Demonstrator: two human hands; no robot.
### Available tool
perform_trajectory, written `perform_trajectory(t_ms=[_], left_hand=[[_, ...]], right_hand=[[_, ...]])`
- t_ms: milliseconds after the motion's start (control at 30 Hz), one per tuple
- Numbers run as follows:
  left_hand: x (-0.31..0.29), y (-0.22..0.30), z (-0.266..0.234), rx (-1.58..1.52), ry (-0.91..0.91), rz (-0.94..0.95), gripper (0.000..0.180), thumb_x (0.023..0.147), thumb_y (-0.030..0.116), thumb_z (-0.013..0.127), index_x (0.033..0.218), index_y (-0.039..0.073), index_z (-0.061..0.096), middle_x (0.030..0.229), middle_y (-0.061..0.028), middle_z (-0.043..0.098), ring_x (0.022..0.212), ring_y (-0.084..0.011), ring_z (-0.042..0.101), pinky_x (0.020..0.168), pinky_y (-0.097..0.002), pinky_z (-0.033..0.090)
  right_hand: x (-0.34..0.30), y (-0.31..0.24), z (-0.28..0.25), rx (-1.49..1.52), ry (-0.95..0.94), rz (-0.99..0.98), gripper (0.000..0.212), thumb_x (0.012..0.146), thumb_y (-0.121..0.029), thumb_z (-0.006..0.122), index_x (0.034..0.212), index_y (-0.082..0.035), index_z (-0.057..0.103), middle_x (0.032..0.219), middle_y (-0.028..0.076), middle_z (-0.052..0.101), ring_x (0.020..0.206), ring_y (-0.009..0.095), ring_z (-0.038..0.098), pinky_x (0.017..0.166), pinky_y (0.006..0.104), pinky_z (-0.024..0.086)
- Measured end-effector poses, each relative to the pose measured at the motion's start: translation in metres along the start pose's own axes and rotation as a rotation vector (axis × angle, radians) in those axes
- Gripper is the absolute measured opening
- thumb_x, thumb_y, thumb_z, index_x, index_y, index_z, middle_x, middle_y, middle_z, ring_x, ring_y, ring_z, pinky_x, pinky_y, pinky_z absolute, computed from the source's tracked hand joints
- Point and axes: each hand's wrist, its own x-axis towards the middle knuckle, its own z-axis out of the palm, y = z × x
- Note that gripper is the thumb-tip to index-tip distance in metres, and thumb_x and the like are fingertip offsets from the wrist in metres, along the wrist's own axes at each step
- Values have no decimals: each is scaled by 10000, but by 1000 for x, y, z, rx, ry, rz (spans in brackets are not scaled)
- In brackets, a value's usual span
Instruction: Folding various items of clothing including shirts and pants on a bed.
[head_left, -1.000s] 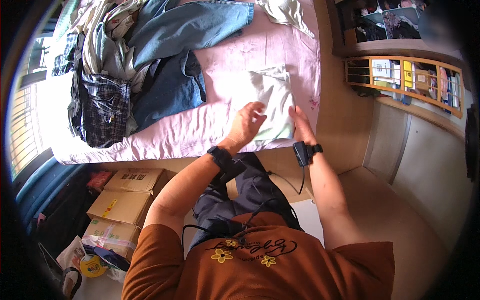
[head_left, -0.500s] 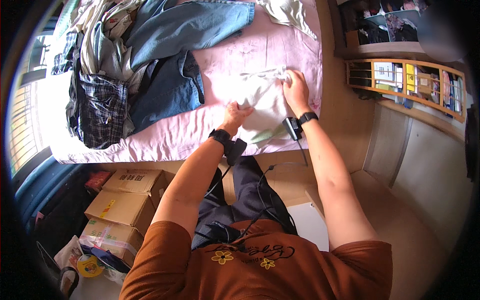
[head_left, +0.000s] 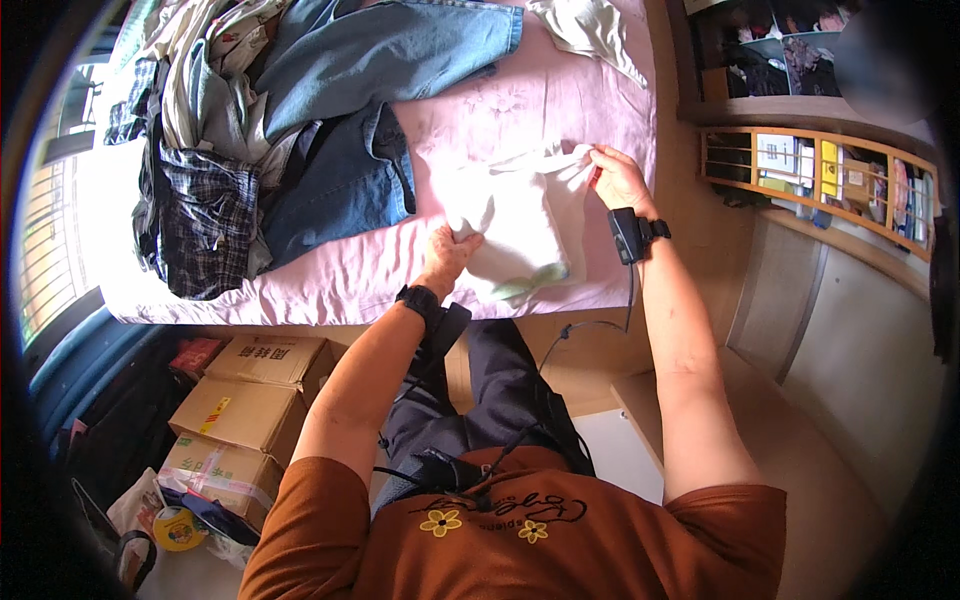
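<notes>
The bare right hand (head_left: 620, 180) pinched the upper right corner of a white, soft fabric garment (head_left: 512, 225) between thumb and fingertips. The bare left hand (head_left: 447, 262) lay against the garment's left edge, thumb over the top; whether its fingers gripped the cloth underneath could not be told. Black strapped devices sat on the left wrist (head_left: 420, 300) and the right wrist (head_left: 630, 236).

Half a second earlier the right hand had been close over that corner; by now it had drawn the corner outward, so that a thin flap spread to the right of the thicker folded part. The folding therefore looked partly loosened on that side, the layers not yet squared up.

The garment lay near the front edge of a bed with a pink flowered cover (head_left: 450, 130). To its left, apart from it, lay dark-blue denim (head_left: 350, 180), light-blue denim (head_left: 390, 60) and a dark plaid garment (head_left: 205, 220). Beyond it was a crumpled off-white garment (head_left: 590, 30). Brown cardboard boxes (head_left: 245, 408) stood lower left, on the floor side.
</notes>
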Motion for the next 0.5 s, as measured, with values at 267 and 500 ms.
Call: perform_trajectory(t_ms=[267,500], left_hand=[[-3,-6,-1,-7,99,-57,234,854,76,676,1063,-10,615,946,-90,667,833,-182,630,768,-330,512],[-12,-3,-18,-62,-96,-33,344,860,114,675,1154,-17,553,1000,-110,649,928,-199,622,776,-339,524]], right_hand=[[2,27,8,-73,314,-169,207,919,-63,574,1102,18,624,1023,100,671,870,183,651,785,313,535],[-72,73,76,-989,208,-454,282,829,-254,709,905,3,621,798,187,651,739,312,647,662,395,501]])
